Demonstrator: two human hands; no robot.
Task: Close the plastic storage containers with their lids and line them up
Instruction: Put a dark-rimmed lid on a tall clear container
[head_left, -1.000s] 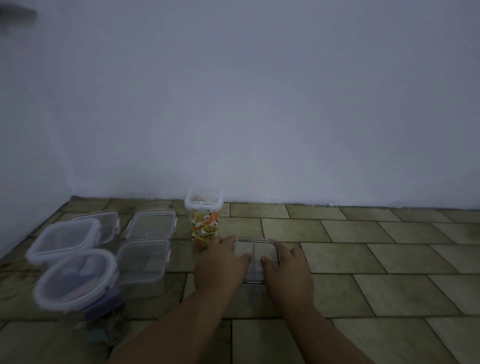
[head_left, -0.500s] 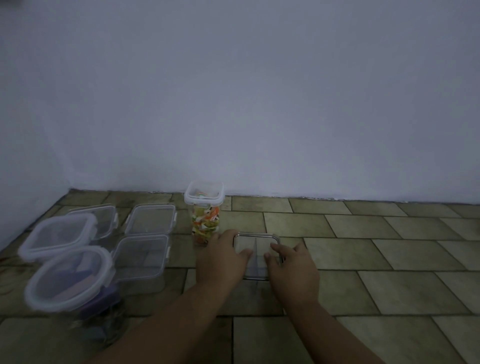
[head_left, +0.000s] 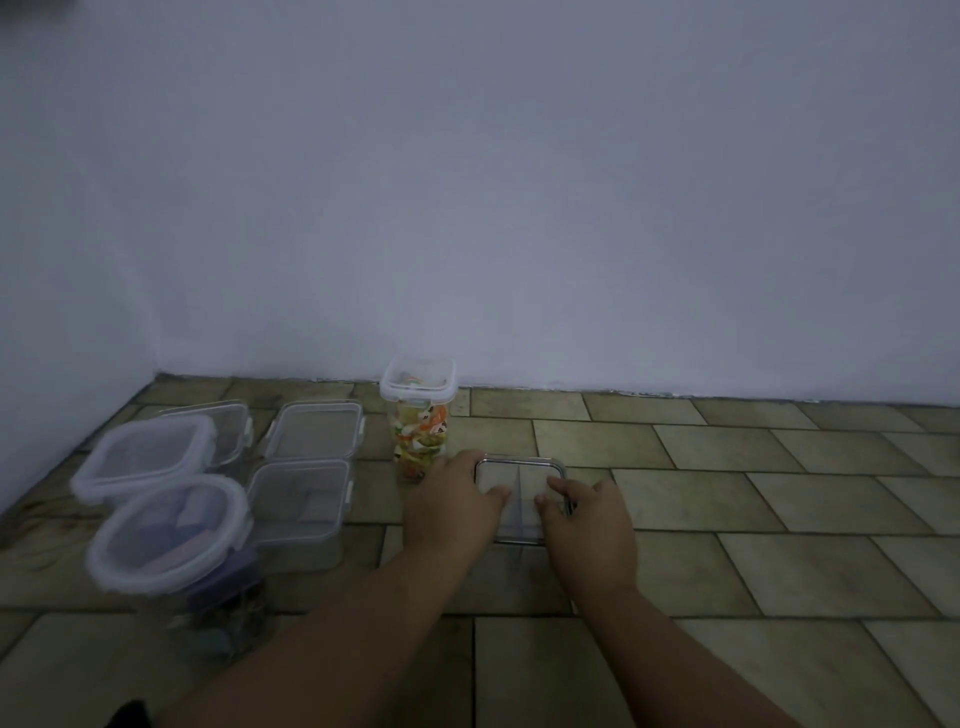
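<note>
A clear square container with a dark-rimmed lid (head_left: 521, 475) sits on the tiled floor in front of me. My left hand (head_left: 451, 506) lies on its left side and my right hand (head_left: 589, 525) on its right side, thumbs resting on the lid. Just behind it to the left stands a tall lidded jar (head_left: 418, 415) with colourful contents. At the left are several more clear containers: a round lidded one (head_left: 166, 532), a square lidded one (head_left: 145, 457), and two rectangular ones (head_left: 298, 501) (head_left: 314, 428).
The white wall (head_left: 519, 208) meets the tiled floor (head_left: 753, 519) just behind the jar, and a side wall closes the left. Bare tiles stretch to the right of my hands.
My hands stay on the container while the thumbs shift slightly on the lid. The view tilts a little; the containers keep their places.
</note>
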